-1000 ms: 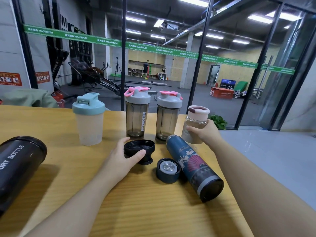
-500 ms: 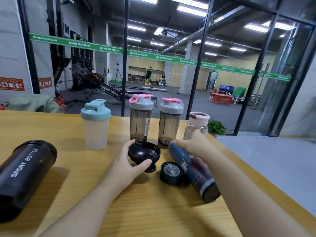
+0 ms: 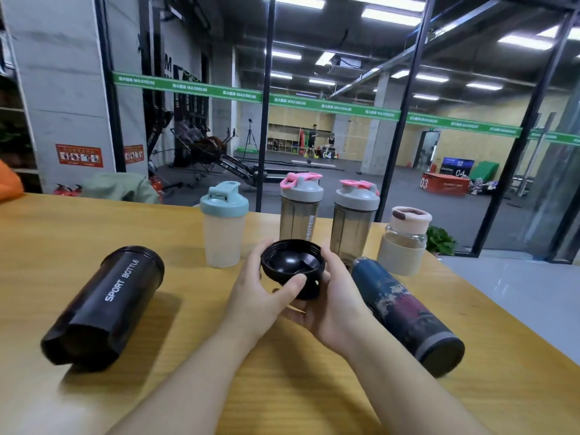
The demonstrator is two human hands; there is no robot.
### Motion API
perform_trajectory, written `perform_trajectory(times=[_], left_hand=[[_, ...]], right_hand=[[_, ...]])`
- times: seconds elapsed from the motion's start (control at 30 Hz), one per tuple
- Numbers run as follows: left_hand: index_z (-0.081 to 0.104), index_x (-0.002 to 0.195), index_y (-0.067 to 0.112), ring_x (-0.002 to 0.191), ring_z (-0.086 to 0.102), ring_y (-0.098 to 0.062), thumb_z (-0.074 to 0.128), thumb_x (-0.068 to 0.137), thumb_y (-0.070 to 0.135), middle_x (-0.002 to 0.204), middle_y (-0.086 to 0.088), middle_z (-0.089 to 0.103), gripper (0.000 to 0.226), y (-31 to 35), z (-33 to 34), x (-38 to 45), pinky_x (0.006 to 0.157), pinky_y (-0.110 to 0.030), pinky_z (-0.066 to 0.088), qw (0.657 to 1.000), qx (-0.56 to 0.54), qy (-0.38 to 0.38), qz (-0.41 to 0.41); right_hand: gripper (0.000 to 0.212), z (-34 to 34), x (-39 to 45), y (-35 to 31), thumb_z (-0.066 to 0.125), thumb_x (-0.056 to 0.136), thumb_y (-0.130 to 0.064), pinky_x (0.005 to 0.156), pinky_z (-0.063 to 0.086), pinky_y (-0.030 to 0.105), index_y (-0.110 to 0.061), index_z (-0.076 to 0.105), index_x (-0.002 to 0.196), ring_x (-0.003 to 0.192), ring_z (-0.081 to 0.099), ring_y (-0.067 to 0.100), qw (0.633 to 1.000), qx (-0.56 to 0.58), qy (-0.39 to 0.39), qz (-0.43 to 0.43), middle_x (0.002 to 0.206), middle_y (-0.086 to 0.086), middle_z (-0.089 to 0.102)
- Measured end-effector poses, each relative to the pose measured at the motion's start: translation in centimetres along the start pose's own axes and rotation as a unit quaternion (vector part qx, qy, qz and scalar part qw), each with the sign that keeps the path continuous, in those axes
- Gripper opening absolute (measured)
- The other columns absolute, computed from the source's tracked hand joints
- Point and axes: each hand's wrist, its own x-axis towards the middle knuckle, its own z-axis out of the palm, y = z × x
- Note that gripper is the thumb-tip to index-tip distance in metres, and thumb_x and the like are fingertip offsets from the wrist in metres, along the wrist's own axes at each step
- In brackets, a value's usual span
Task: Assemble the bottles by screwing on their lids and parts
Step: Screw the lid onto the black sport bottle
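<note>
1. Both hands are holding the black shaker lid (image 3: 290,267) upside down above the wooden table (image 3: 219,356), threads facing up, likely so it can be matched to a body.
2. The left hand (image 3: 262,298) is curling round the lid's near side, thumb lying on the rim.
3. The right hand (image 3: 337,304) is cupping it from beneath, fingers wrapping the far side.
4. The black sport bottle (image 3: 103,304) is lying uncapped at left, probably the lid's mate.
5. The patterned blue flask (image 3: 405,312) is lying at right.
</note>
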Motion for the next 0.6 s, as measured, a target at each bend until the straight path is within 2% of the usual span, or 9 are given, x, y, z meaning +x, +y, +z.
perform_trajectory(times=[0.17,0.2,0.27,0.3,0.33,0.4,0.47,0.53,0.6], left_hand=[[0.046,0.112,0.047,0.113,0.058,-0.009,0.070,0.058,0.055,0.117,0.011,0.062,0.059,0.2,-1.4,0.6,0.100,-0.039,0.046,0.999,-0.042,0.005,-0.004],[0.046,0.113,0.046,0.111,0.059,-0.006,0.071,0.058,0.055,0.117,0.011,0.062,0.061,0.2,-1.7,0.7,0.098,-0.034,0.047,0.999,-0.034,-0.001,-0.008],[0.044,0.118,0.046,0.106,0.057,0.002,0.073,0.057,0.057,0.117,0.018,0.058,0.069,0.6,-2.9,0.6,0.090,-0.014,0.045,0.999,0.016,-0.028,-0.014],[0.039,0.125,0.045,0.110,0.053,0.003,0.073,0.057,0.062,0.121,0.023,0.054,0.078,0.9,-3.6,0.7,0.090,-0.011,0.041,0.997,0.062,-0.045,-0.017],[0.034,0.136,0.042,0.118,0.047,0.000,0.068,0.055,0.073,0.126,0.024,0.050,0.093,1.1,-4.4,0.8,0.097,-0.015,0.038,0.990,0.125,-0.065,-0.012],[0.024,0.147,0.035,0.132,0.035,-0.011,0.041,0.047,0.096,0.137,0.018,0.047,0.118,1.9,-6.1,0.9,0.114,-0.036,0.026,0.959,0.266,-0.100,0.008],[0.027,0.147,0.033,0.134,0.032,-0.015,0.026,0.037,0.101,0.139,0.014,0.047,0.129,2.7,-7.8,0.7,0.116,-0.043,0.020,0.939,0.327,-0.101,0.011],[0.037,0.143,0.031,0.131,0.035,-0.015,0.026,0.041,0.100,0.138,0.010,0.048,0.124,3.5,-9.0,0.4,0.114,-0.043,0.023,0.927,0.368,-0.069,0.019],[0.043,0.139,0.032,0.133,0.033,-0.015,0.045,0.062,0.085,0.142,0.008,0.045,0.094,3.8,-9.6,0.2,0.115,-0.044,0.019,0.903,0.430,-0.027,0.010]], right_hand=[[0.053,1.6,0.0,-0.1,0.050,0.090,-0.051,0.098,0.044,0.053,-0.011,0.061,0.123,0.107,0.063,0.040,0.984,0.147,-0.097,0.039,0.117,0.019,0.066],[0.054,1.9,0.1,0.0,0.052,0.089,-0.052,0.098,0.044,0.053,-0.009,0.062,0.120,0.106,0.064,0.041,0.980,0.163,-0.103,0.043,0.116,0.020,0.066],[0.054,2.4,0.3,0.3,0.058,0.085,-0.048,0.099,0.043,0.052,-0.003,0.061,0.115,0.102,0.064,0.043,0.974,0.197,-0.107,0.046,0.111,0.024,0.067],[0.055,2.6,0.4,0.4,0.061,0.081,-0.045,0.100,0.043,0.051,0.000,0.060,0.115,0.102,0.063,0.045,0.972,0.207,-0.105,0.044,0.111,0.026,0.066],[0.057,2.5,0.6,0.6,0.064,0.077,-0.041,0.100,0.043,0.051,0.001,0.058,0.115,0.103,0.062,0.047,0.972,0.209,-0.099,0.041,0.111,0.028,0.066],[0.062,2.2,0.8,1.0,0.067,0.071,-0.038,0.094,0.049,0.049,0.001,0.056,0.118,0.104,0.061,0.048,0.976,0.199,-0.077,0.029,0.113,0.029,0.065],[0.063,1.6,1.0,1.3,0.068,0.070,-0.037,0.087,0.053,0.048,-0.001,0.055,0.121,0.101,0.064,0.044,0.980,0.189,-0.053,0.019,0.113,0.027,0.065],[0.062,0.9,1.0,1.5,0.069,0.071,-0.037,0.086,0.053,0.047,-0.004,0.055,0.122,0.104,0.063,0.043,0.984,0.175,-0.031,0.011,0.115,0.025,0.065],[0.065,0.5,1.0,1.7,0.070,0.069,-0.038,0.082,0.055,0.045,-0.006,0.054,0.123,0.106,0.063,0.042,0.988,0.155,-0.012,0.006,0.117,0.024,0.064]])
